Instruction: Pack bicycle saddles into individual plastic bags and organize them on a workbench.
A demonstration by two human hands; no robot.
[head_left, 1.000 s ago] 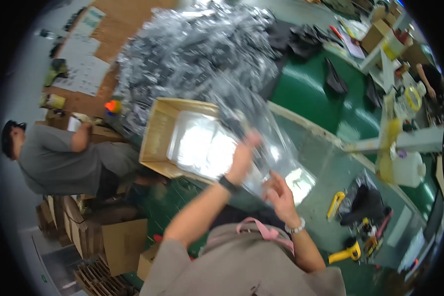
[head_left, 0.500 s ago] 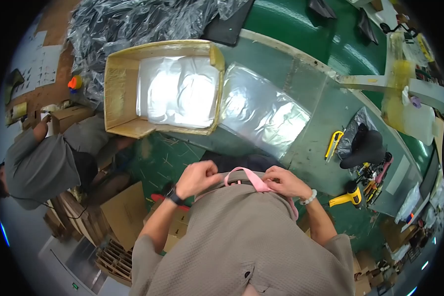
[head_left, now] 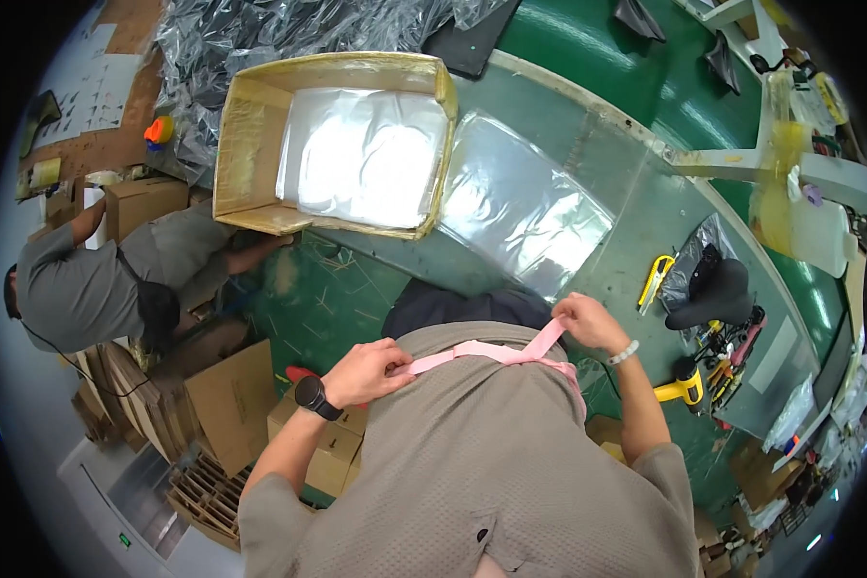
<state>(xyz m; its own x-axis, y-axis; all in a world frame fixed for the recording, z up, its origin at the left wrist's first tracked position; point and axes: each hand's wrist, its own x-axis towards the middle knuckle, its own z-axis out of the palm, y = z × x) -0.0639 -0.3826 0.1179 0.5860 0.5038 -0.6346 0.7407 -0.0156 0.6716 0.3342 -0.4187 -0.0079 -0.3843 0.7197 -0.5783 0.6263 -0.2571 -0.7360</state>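
Note:
A pink fabric strap (head_left: pixel 486 352) runs across the waist of my grey-brown shirt (head_left: pixel 462 453) and looks knotted or crossed right of the middle. My left hand (head_left: pixel 366 373) pinches its left stretch against the shirt. Up and to the right, my right hand (head_left: pixel 592 324) grips a loose end and draws it away from the crossing. Both hands are closed on the strap. Whatever it joins to round my sides is out of sight. A dark watch (head_left: pixel 316 396) sits on my left wrist, and a pale bracelet (head_left: pixel 624 353) on my right.
Beyond my hands, the green worktable (head_left: pixel 636 226) carries an open carton (head_left: pixel 249 144) holding clear plastic bags (head_left: pixel 366 159). More bags (head_left: pixel 525 207) lie beside it. At right are a yellow cutter (head_left: pixel 655 282), black saddle (head_left: pixel 718 294) and yellow heat gun (head_left: pixel 682 383). Another person (head_left: pixel 96 289) bends over at left.
The standing pink loop has flattened into a band across my waist. My left hand has moved down and slightly left; my right hand has moved up and right, pulling a strap end.

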